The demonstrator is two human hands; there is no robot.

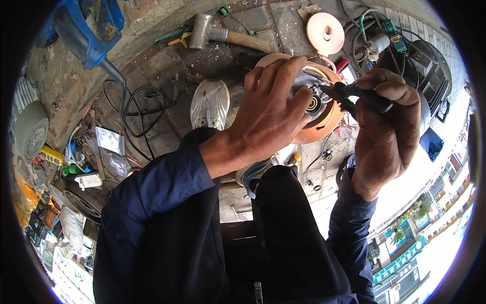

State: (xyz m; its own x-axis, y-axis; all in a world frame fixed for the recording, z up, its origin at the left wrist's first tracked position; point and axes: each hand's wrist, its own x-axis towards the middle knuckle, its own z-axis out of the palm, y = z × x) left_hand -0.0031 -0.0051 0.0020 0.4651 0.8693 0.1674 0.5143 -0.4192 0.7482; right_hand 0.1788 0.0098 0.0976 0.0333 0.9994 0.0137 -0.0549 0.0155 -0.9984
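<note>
Caution: the tips of the black-handled pliers may slip if they bear at a slant, scoring the ringed hub or striking the thumb of the left hand, which lies close beside it. The round orange housing may also turn on the uneven paving if steadied too lightly.

Position: the housing lies partly under the left hand, which arches over its left edge; whether those fingers pinch a part cannot be told. The right hand, closed around the pliers, stands beyond the housing's right edge.
</note>
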